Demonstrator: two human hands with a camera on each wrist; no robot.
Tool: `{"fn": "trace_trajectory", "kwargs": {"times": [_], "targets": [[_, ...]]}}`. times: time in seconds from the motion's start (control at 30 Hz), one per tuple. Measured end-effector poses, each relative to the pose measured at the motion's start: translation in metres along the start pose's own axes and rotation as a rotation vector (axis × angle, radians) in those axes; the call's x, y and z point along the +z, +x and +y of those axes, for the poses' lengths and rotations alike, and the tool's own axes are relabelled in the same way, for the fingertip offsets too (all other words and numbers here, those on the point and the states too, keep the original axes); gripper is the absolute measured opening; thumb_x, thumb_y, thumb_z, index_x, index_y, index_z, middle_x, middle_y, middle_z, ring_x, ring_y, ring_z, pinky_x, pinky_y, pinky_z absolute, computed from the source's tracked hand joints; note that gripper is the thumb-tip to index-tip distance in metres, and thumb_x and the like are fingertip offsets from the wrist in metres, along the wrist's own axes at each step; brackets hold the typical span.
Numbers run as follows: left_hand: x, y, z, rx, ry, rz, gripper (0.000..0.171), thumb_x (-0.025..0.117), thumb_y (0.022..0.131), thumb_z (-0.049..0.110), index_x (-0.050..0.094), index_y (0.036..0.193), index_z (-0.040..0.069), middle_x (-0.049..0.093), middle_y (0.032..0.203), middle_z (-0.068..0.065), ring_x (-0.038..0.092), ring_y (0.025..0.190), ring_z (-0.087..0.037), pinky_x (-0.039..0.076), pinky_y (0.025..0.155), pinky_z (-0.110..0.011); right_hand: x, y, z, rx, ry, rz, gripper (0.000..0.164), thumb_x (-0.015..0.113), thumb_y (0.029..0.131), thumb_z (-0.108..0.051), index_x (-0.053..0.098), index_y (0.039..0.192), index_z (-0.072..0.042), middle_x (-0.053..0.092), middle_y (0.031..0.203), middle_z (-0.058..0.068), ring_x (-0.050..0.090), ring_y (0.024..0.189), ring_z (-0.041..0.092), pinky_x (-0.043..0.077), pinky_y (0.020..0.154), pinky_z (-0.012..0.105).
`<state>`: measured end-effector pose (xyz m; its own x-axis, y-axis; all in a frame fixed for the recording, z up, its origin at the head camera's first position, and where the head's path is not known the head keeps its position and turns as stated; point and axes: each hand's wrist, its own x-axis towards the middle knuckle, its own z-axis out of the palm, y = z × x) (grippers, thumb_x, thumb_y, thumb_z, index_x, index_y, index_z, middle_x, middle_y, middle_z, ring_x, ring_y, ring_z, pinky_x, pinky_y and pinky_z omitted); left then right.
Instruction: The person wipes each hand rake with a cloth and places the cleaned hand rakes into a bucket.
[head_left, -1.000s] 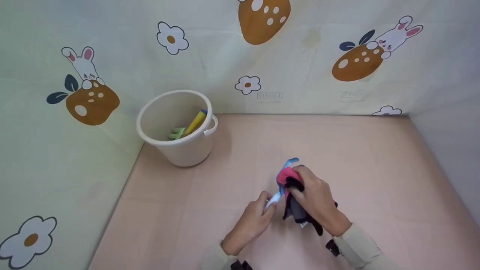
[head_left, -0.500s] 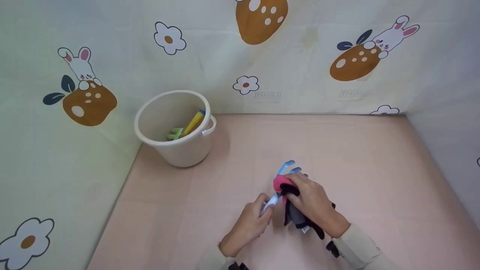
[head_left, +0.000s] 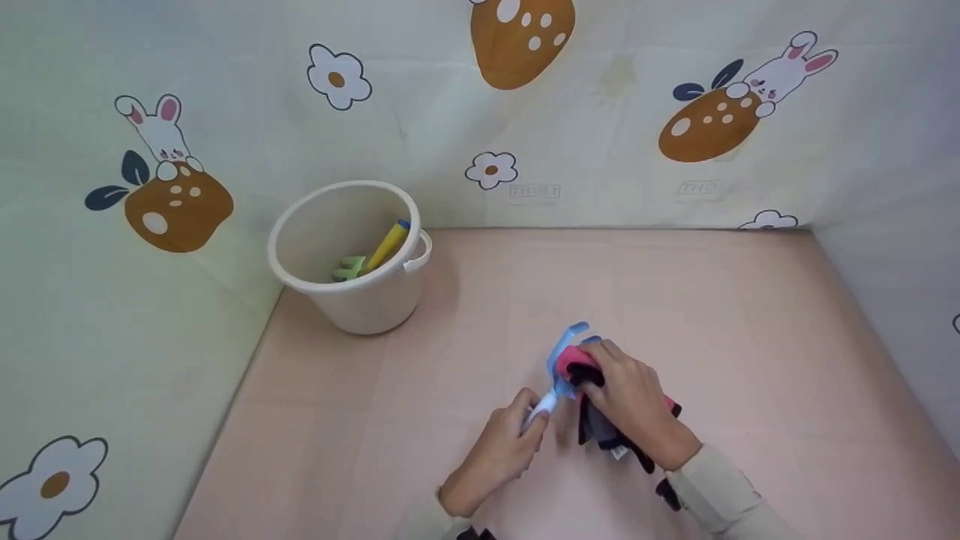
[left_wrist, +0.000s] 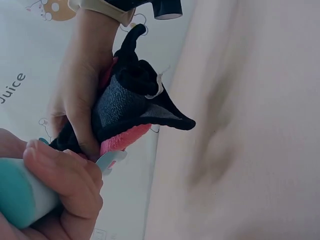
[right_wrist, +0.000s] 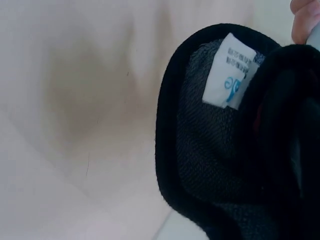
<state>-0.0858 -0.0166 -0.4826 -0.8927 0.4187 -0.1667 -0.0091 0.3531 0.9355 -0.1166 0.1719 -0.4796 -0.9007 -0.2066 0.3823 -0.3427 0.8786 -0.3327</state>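
Note:
My left hand (head_left: 495, 446) grips the white handle of a small blue hand rake (head_left: 557, 354), whose curved prongs point away from me. In the left wrist view the end of the rake's handle (left_wrist: 22, 195) is teal. My right hand (head_left: 636, 394) holds a bunched cloth (head_left: 598, 429), pink on one side and dark grey on the other, with black edging. The pink part lies against the rake's head and hides some of its prongs. Folds of the cloth hang below the right hand, and the right wrist view shows its white label (right_wrist: 227, 70).
A cream bucket (head_left: 367, 311) stands at the back left, its handle folded against its side. Inside lies a tool with a yellow handle (head_left: 388, 246) and green prongs (head_left: 349, 268). Pale printed walls (head_left: 420, 127) border the pinkish table (head_left: 712, 300).
The cloth in my right hand has shifted along the rake's head, first toward me, then slightly away and right. The left hand keeps its hold on the handle, nearly still.

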Motion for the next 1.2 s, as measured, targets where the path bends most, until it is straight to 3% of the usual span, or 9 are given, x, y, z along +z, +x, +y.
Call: {"fn": "trace_trajectory", "kwargs": {"times": [0.23, 0.47, 0.7, 0.9, 1.0, 1.13, 1.2], "targets": [[0.002, 0.0, -0.001, -0.006, 0.007, -0.002, 0.014, 0.044, 0.098, 0.022, 0.048, 0.101, 0.009, 0.045, 0.058, 0.007, 0.04, 0.039, -0.004, 0.032, 0.035, -0.015, 0.002, 0.005, 0.007, 0.022, -0.074, 0.023, 0.037, 0.076, 0.074, -0.011, 0.059, 0.106, -0.01, 0.061, 0.088, 0.012, 0.064, 0.066, 0.027, 0.055, 0.059, 0.042], [0.003, 0.0, -0.002, -0.03, -0.019, -0.013, 0.016, 0.043, 0.099, 0.022, 0.048, 0.101, 0.008, 0.044, 0.059, 0.006, 0.039, 0.041, -0.005, 0.031, 0.036, -0.017, 0.009, 0.007, 0.011, -0.031, -0.225, -0.013, 0.042, 0.08, 0.071, -0.017, 0.056, 0.106, -0.011, 0.056, 0.082, 0.011, 0.059, 0.059, 0.023, 0.053, 0.053, 0.038], [0.005, 0.0, -0.002, -0.035, 0.04, -0.016, 0.015, 0.043, 0.099, 0.022, 0.047, 0.101, 0.008, 0.043, 0.061, 0.006, 0.037, 0.045, -0.005, 0.028, 0.039, -0.016, 0.014, 0.006, 0.016, -0.031, -0.292, -0.048, 0.048, 0.082, 0.07, -0.017, 0.053, 0.107, -0.011, 0.054, 0.082, 0.011, 0.055, 0.056, 0.021, 0.052, 0.052, 0.035], [0.002, 0.0, -0.004, -0.041, 0.055, -0.028, 0.018, 0.042, 0.1, 0.023, 0.047, 0.106, 0.006, 0.044, 0.063, 0.006, 0.037, 0.047, -0.005, 0.028, 0.04, -0.015, 0.006, 0.005, 0.021, -0.046, -0.266, -0.001, 0.044, 0.079, 0.073, -0.015, 0.052, 0.106, -0.009, 0.054, 0.082, 0.012, 0.055, 0.057, 0.022, 0.052, 0.051, 0.036], [-0.003, -0.002, -0.007, -0.042, 0.045, -0.031, 0.019, 0.04, 0.1, 0.021, 0.046, 0.108, 0.004, 0.044, 0.063, 0.005, 0.037, 0.046, -0.005, 0.029, 0.039, -0.014, -0.003, 0.008, 0.027, -0.003, -0.227, 0.075, 0.038, 0.075, 0.074, -0.01, 0.052, 0.104, -0.007, 0.055, 0.082, 0.013, 0.054, 0.055, 0.024, 0.051, 0.048, 0.039], [-0.007, -0.003, -0.01, -0.035, 0.012, -0.02, 0.019, 0.04, 0.1, 0.019, 0.045, 0.107, 0.002, 0.044, 0.063, 0.004, 0.037, 0.043, -0.005, 0.029, 0.037, -0.014, -0.013, 0.012, 0.033, 0.07, -0.079, 0.171, 0.036, 0.074, 0.073, -0.004, 0.054, 0.101, -0.005, 0.061, 0.084, 0.014, 0.057, 0.057, 0.027, 0.052, 0.053, 0.045], [-0.007, -0.003, -0.01, -0.032, -0.009, -0.02, 0.018, 0.041, 0.1, 0.019, 0.045, 0.107, 0.003, 0.044, 0.063, 0.004, 0.037, 0.043, -0.005, 0.029, 0.037, -0.015, -0.015, 0.012, 0.03, 0.082, 0.03, 0.165, 0.034, 0.075, 0.072, -0.004, 0.056, 0.1, -0.004, 0.063, 0.086, 0.014, 0.06, 0.062, 0.026, 0.053, 0.06, 0.045]]}}
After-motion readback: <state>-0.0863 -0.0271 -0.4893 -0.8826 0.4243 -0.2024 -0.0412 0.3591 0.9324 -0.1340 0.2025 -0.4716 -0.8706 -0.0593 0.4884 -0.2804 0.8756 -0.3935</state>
